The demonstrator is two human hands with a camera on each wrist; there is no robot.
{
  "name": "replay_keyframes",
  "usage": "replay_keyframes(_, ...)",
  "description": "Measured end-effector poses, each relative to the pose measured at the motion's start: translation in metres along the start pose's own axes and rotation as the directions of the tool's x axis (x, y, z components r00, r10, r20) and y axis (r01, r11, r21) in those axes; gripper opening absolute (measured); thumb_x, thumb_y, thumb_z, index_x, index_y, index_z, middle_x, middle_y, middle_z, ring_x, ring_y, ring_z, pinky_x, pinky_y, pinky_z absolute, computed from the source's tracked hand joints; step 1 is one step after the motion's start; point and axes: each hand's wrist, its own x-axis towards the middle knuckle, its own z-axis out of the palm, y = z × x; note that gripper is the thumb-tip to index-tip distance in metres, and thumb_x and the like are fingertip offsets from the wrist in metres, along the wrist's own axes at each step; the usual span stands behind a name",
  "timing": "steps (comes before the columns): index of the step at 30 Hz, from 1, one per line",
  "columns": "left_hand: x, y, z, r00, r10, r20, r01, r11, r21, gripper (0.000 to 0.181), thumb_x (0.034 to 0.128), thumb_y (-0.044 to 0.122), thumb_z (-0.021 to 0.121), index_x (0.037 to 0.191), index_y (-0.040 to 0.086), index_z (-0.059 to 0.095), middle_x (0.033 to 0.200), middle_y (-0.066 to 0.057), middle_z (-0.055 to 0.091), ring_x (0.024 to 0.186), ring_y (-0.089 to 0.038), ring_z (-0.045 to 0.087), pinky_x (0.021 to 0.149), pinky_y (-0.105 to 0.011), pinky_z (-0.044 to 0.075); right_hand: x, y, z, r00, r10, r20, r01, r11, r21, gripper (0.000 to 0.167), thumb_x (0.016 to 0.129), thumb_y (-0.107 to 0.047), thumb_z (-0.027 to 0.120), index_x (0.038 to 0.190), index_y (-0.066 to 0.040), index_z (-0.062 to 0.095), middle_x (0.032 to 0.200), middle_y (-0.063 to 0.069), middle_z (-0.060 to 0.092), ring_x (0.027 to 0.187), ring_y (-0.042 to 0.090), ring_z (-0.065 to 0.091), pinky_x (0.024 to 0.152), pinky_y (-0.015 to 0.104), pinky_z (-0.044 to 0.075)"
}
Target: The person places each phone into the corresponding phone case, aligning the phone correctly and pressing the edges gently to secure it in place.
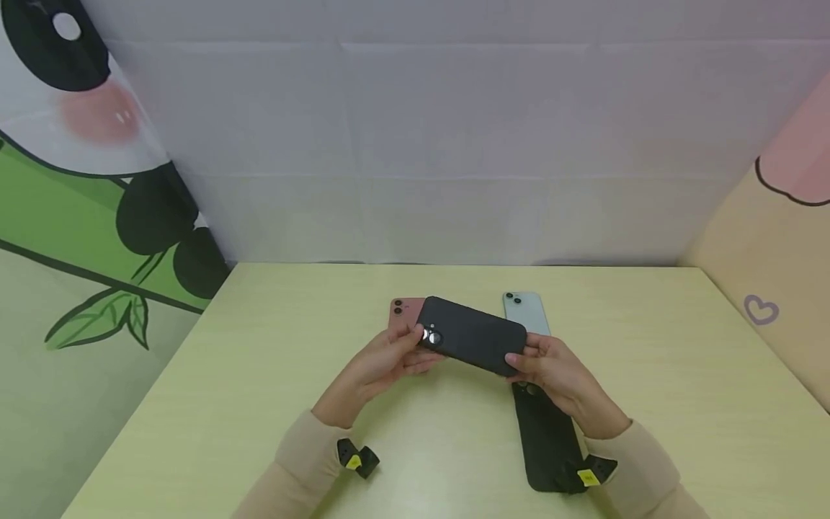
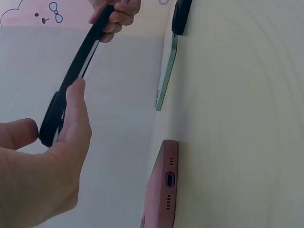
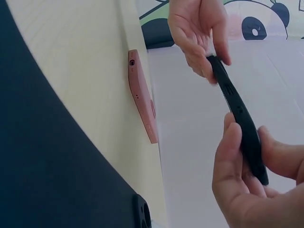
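Observation:
A black phone (image 1: pixel 476 335) is held up above the table, its camera end to the left and its back toward the head camera. My left hand (image 1: pixel 382 364) pinches it at the camera end, thumb on the back and fingers beneath. At the opposite end, the right hand (image 1: pixel 560 375) grips it between thumb and fingers. In the left wrist view, a pale strip shows along the underside of the held phone (image 2: pixel 78 71). Behind it on the table lie a pink phone (image 1: pixel 403 310) and a light blue phone (image 1: pixel 528 310), both partly covered in the head view.
A second black phone (image 1: pixel 550 440) lies on the pale yellow table (image 1: pixel 292 317), partly beneath the right wrist. White sheeting (image 1: pixel 454 144) rises behind the table. Side panels carry cartoon prints, a panda on the left and a heart (image 1: pixel 761 310) on the right.

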Motion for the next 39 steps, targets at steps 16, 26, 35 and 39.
replay_keyframes(16,-0.007,-0.007,-0.005,0.977,-0.037,-0.210,0.100,0.949,0.299,0.041,0.0995,0.031,0.036,0.113,-0.003,0.055,0.081,-0.002,0.060,0.068,-0.011,0.060,0.065,-0.025,0.050,0.001,-0.001,-0.009,0.991,0.047,0.127,-0.032,0.992,-0.119,0.072,0.090,-0.019,0.058,0.140,0.012,0.015,0.102,0.005,0.066,0.073,0.014,0.066,0.066,0.029,0.048)
replay_keyframes(26,-0.017,-0.011,0.000,0.978,-0.091,-0.187,0.145,0.943,0.298,0.038,0.0999,0.027,0.036,0.110,-0.005,0.054,0.080,-0.001,0.056,0.067,-0.010,0.059,0.064,-0.024,0.049,0.006,-0.002,0.004,0.994,0.046,0.102,-0.027,0.984,-0.176,0.037,0.098,-0.035,0.039,0.098,0.002,0.047,0.066,0.000,0.054,0.052,0.013,0.055,0.052,0.030,0.049)
replay_keyframes(35,-0.025,-0.012,0.000,0.992,-0.075,-0.103,0.103,0.945,0.310,0.036,0.0993,0.022,0.039,0.116,-0.007,0.052,0.092,-0.008,0.060,0.075,-0.011,0.063,0.072,-0.028,0.054,0.008,0.002,0.007,0.996,0.084,0.019,-0.079,0.979,-0.186,0.027,0.099,-0.028,0.040,0.092,-0.003,0.046,0.064,-0.002,0.048,0.051,0.013,0.051,0.049,0.029,0.047)
replay_keyframes(39,-0.028,-0.016,0.000,0.995,-0.062,-0.081,0.084,0.949,0.305,0.033,0.0976,0.019,0.043,0.115,-0.008,0.048,0.098,-0.015,0.060,0.078,-0.014,0.065,0.076,-0.030,0.054,0.007,0.003,0.009,0.993,0.113,-0.018,-0.114,0.986,-0.124,0.023,0.100,-0.024,0.037,0.094,-0.004,0.046,0.063,-0.002,0.049,0.052,0.012,0.053,0.052,0.030,0.048)
